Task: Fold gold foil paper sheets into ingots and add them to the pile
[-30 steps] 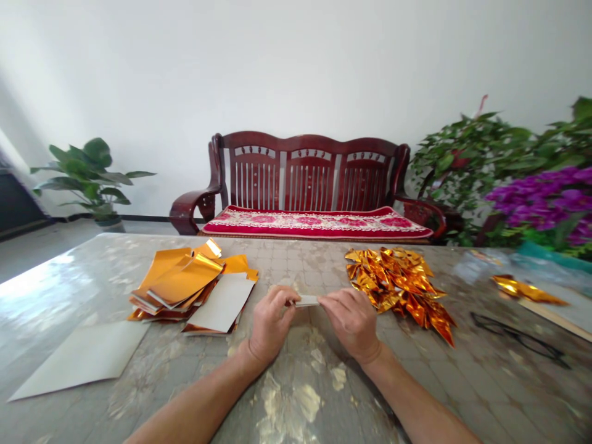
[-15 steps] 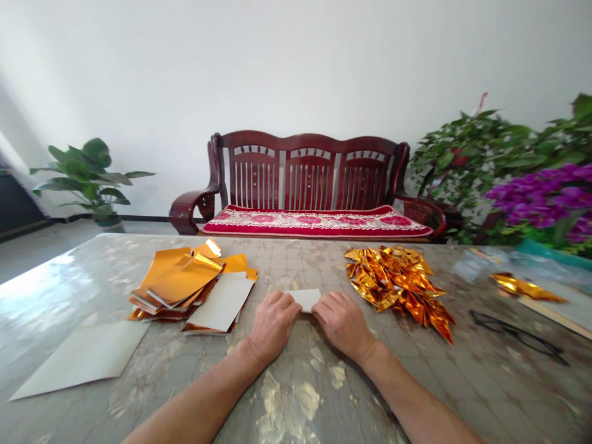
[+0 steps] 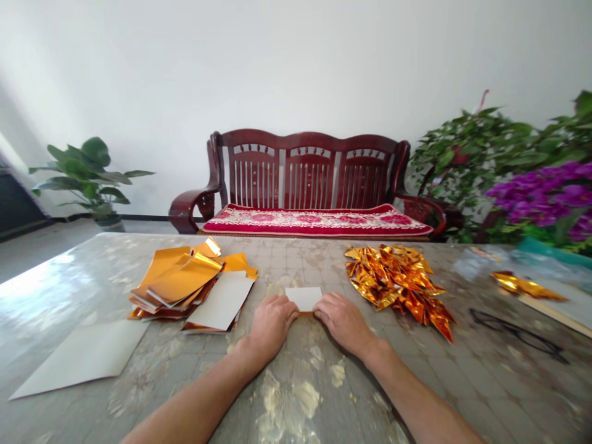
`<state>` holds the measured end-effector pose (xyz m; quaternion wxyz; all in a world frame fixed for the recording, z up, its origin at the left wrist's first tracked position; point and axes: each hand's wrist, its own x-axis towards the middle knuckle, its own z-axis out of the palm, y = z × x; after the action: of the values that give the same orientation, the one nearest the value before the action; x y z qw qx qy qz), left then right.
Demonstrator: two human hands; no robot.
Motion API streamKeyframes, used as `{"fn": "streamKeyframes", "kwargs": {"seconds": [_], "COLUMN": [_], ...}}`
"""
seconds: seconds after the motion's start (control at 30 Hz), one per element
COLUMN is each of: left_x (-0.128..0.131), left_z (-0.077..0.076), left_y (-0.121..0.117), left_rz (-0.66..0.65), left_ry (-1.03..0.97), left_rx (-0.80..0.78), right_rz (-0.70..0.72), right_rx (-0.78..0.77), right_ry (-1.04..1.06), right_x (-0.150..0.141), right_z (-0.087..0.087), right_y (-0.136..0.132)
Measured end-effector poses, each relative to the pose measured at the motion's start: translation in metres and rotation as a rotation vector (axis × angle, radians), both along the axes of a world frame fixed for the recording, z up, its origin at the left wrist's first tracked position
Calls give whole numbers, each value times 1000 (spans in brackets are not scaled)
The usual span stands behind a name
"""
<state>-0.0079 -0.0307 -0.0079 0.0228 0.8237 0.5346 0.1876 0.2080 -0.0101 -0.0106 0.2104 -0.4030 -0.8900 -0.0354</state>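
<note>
A small folded paper (image 3: 304, 298), white side up, lies flat on the table (image 3: 300, 394) in front of me. My left hand (image 3: 272, 323) presses on its near left corner with curled fingers. My right hand (image 3: 342, 322) presses on its near right corner the same way. To the left lies a stack of gold foil sheets (image 3: 185, 280), some white side up. A heap of folded gold foil pieces (image 3: 398, 283) sits to the right of my hands.
A large white sheet (image 3: 83, 357) lies at the table's near left. Black glasses (image 3: 518, 336) and another gold piece (image 3: 525, 287) lie at the right. A red wooden bench (image 3: 308, 185) stands behind the table, with plants (image 3: 509, 166) at both sides.
A second ago both hands held the folded paper just above the table. They have lowered it flat and now press its near edge against the surface.
</note>
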Motion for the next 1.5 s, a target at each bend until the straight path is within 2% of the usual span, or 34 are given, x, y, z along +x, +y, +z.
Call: {"fn": "streamKeyframes", "kwargs": {"seconds": [0.4, 0.83, 1.33, 1.43, 1.5], "left_x": [3, 10, 8, 9, 10], "left_z": [7, 7, 6, 5, 2], "left_y": [3, 4, 5, 5, 6], "left_rz": [116, 200, 188, 147, 75], "left_ry": [-47, 14, -14, 6, 49], "left_rx": [-120, -111, -70, 23, 58], "right_rz": [-94, -121, -144, -168, -169], "right_rx": [-40, -30, -23, 11, 60], "right_ry": [-20, -4, -45, -40, -46], "right_x": [-7, -12, -13, -13, -14], "right_z": [-3, -4, -5, -2, 0], "right_y": [5, 8, 7, 5, 3]}}
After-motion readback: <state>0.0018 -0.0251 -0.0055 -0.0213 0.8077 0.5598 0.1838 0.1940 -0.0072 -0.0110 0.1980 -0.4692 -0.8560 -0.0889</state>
